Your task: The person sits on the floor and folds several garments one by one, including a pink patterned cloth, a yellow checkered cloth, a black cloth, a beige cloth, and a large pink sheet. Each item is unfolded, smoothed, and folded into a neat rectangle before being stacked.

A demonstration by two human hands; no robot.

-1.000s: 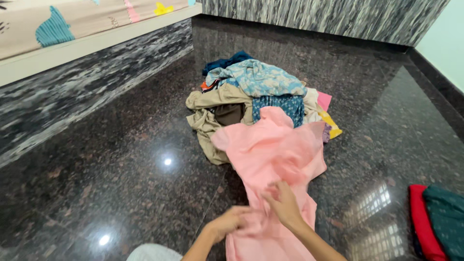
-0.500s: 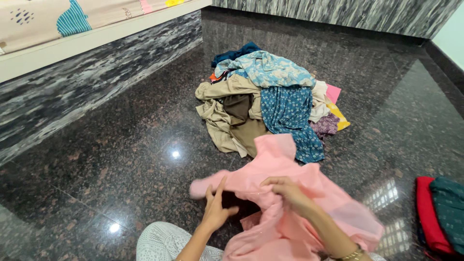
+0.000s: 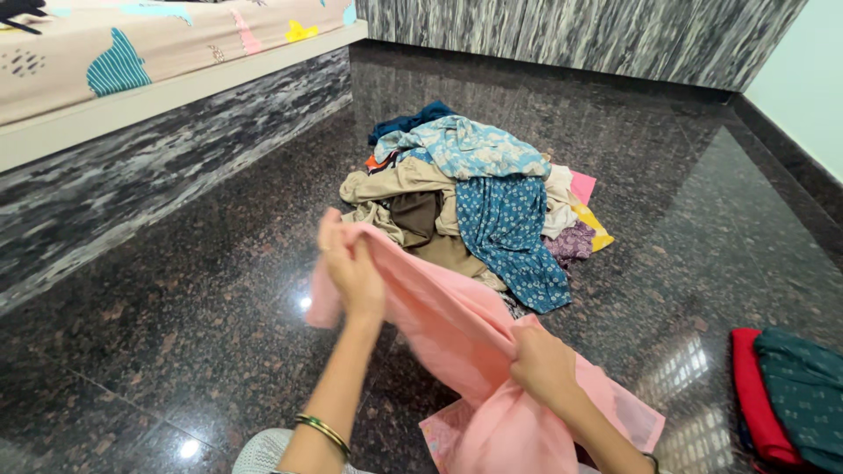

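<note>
The person's left hand [image 3: 351, 268] is raised above the dark polished stone floor [image 3: 176, 351], its fingers closed on one end of a pink garment [image 3: 457, 342]; a thin bangle [image 3: 323, 430] sits on that wrist. The right hand [image 3: 544, 364], lower and nearer the body, is clenched on the same cloth further along, so the fabric runs taut on a slant from the upper hand down to the lower one, then falls loose beneath the right hand toward the lap. Just beyond both hands, further out on the floor, lies a heap of clothes [image 3: 465, 202]: a pale blue printed piece [image 3: 474, 149] on top, a darker blue dotted cloth [image 3: 509, 233] draped down the side nearest the right hand, and tan and brown pieces [image 3: 408, 197] on the side nearest the left hand. Bits of pink and yellow poke out of the heap's far edge. Well out to the right of the right hand, a red cloth [image 3: 755, 395] and a dark green one [image 3: 803, 395] lie side by side, touching. Far off to the left of the left hand runs a low stone platform with a patterned bedsheet [image 3: 132, 53] on it.
</note>
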